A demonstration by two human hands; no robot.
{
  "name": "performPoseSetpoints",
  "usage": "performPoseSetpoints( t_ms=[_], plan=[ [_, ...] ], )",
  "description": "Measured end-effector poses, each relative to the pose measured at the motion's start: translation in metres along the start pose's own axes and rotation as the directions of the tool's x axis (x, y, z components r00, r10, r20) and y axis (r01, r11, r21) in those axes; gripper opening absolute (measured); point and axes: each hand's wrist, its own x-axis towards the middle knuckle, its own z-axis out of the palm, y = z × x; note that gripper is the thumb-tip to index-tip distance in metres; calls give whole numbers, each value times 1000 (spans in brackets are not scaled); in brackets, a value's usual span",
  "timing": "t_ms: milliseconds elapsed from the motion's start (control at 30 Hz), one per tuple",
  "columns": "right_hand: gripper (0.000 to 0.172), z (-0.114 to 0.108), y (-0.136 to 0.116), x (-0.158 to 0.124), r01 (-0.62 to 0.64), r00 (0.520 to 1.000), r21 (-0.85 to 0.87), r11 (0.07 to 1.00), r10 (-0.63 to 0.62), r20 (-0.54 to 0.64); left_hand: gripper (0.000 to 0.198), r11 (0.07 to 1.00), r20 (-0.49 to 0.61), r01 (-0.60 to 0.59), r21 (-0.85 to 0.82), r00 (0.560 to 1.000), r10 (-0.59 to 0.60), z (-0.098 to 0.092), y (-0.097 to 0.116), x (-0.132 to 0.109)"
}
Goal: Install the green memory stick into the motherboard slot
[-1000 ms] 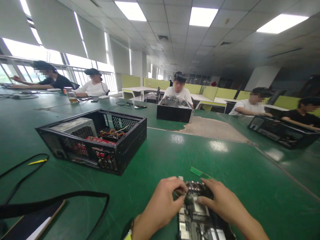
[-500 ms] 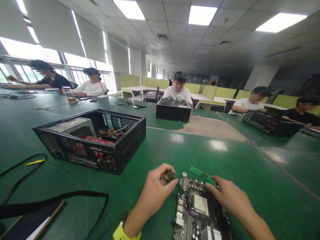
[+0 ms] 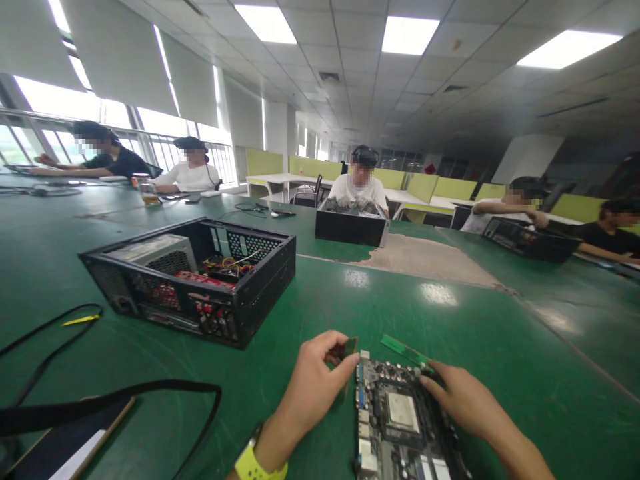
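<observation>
A motherboard [image 3: 400,427] with a square silver processor [image 3: 401,411] lies on the green table in front of me. My left hand [image 3: 317,380] pinches a green memory module [image 3: 351,347], held upright beside the board's far left corner. My right hand [image 3: 463,397] has its thumb and fingers closed at the near end of another green memory module [image 3: 400,348], which slants above the board's far edge. The fingertips hide that end of the module.
An open black computer case [image 3: 265,280] stands on the table [image 3: 320,307] at the left. Black cables [image 3: 150,385] and a dark flat object [image 3: 70,440] lie at the near left. Several people work across the table, some at cases.
The module in my left hand has turned more upright and sits left of the board's corner. The view has shifted slightly. A person at the right has raised an arm over their case.
</observation>
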Motion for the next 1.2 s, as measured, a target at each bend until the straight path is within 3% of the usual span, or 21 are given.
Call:
performPoseSetpoints(
  t_ms=[100, 233, 333, 500, 600, 667, 733, 833, 1000, 1100, 1200],
  plan=[
    [60, 7, 10, 8, 110, 993, 142, 984, -103, -58, 12, 999, 13, 27, 18, 1000, -27, 2, -8, 0],
    [53, 8, 20, 29, 31, 993, 20, 999, -29, -110, 11, 988, 119, 40, 147, 991, -58, 3, -19, -1],
    [45, 0, 21, 48, 55, 996, -85, 995, -61, -63, 9, 972, 217, -5, 235, 975, -48, 4, -21, -3],
    [33, -12, 19, 66, 94, 994, -91, 991, -88, 60, 12, 890, 245, -3, 457, 962, -123, 7, -24, -7],
    [26, -14, 23, 63, 71, 993, -73, 995, -63, 102, 13, 792, 336, -5, 610, 907, -253, 8, -27, -12],
    [18, -13, 25, 58, 48, 994, -68, 997, -40, 104, 12, 780, 420, -41, 624, 859, -291, 10, -27, -15],
    [20, -11, 26, 54, 7, 997, -77, 997, -1, 83, 11, 780, 450, -67, 622, 846, -286, 12, -25, -15],
    [26, -5, 21, 50, -54, 998, -98, 994, 57, 28, 16, 776, 405, -59, 628, 876, -262, 15, -23, -12],
    [13, 4, 7, 52, -78, 996, -81, 994, 74, -41, 19, 836, 367, -33, 547, 907, -204, 14, -22, -5],
    [11, -2, 5, 51, -10, 995, -22, 1000, 8, -98, 19, 865, 333, -30, 501, 929, -161, 8, -19, -1],
    [7, -23, 4, 47, 96, 984, 57, 994, -86, -154, 16, 878, 260, -68, 474, 963, -66, 4, -13, 5]
  ],
)
